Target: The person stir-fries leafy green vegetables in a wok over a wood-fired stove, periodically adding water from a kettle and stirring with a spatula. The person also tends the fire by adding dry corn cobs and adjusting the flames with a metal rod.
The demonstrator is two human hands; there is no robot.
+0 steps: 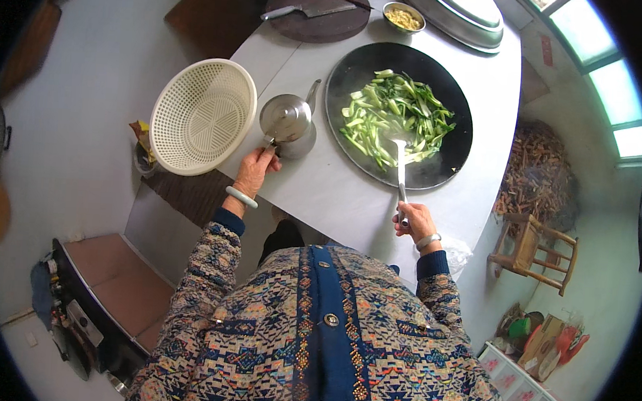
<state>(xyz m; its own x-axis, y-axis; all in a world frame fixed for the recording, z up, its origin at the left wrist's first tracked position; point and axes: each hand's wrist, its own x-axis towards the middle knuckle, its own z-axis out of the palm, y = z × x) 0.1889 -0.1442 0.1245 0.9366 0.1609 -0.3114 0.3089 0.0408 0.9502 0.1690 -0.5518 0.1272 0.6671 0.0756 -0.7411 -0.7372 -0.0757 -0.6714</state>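
Note:
My left hand (253, 171) pinches the near side of a stainless steel spouted pot (298, 142) on the counter. Its round lid (286, 114) faces up, and the thin spout points away to the right. In my right hand (418, 222) is the handle of a metal spatula (401, 164). The blade end reaches into chopped leafy greens (396, 114), pale stems and dark leaves together, and is partly hidden there. These greens lie in a wide black wok (454, 158), with faint steam near the spatula.
A cream plastic colander (211, 118) stands left of the pot. Farther back are a round chopping board (286, 27) with a cleaver (325, 10), a small bowl (404, 18) of chopped yellowish food and a large metal lid (461, 17). A wooden chair (536, 252) stands right of the counter.

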